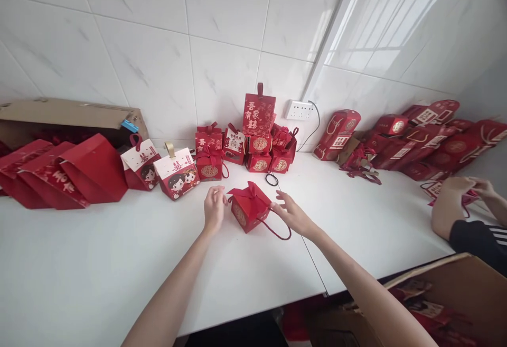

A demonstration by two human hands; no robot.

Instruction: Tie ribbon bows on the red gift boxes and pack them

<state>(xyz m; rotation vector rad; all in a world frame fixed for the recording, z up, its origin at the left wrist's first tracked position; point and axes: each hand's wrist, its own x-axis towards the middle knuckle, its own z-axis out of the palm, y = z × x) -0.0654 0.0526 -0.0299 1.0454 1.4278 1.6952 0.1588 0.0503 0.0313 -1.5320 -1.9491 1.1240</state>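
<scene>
A small red gift box (pixel 247 209) with a ribbon bow on top and a gold round emblem on its side sits on the white table between my hands. Its dark red cord handle (pixel 277 233) loops out to the right on the tabletop. My left hand (pixel 214 210) is just left of the box, fingers loosely bent and nothing seen in them. On the other side, my right hand (pixel 293 214) has its fingers apart, the tips at the box's right edge; whether they touch it I cannot tell.
Finished-looking red boxes (pixel 259 143) stand stacked by the wall, near a power strip (pixel 301 110). White-topped cartoon boxes (pixel 178 175) and large red boxes (pixel 95 170) stand left. More red boxes (pixel 428 136) pile up right, beside another person's hands (pixel 455 194). An open carton (pixel 447 294) is below.
</scene>
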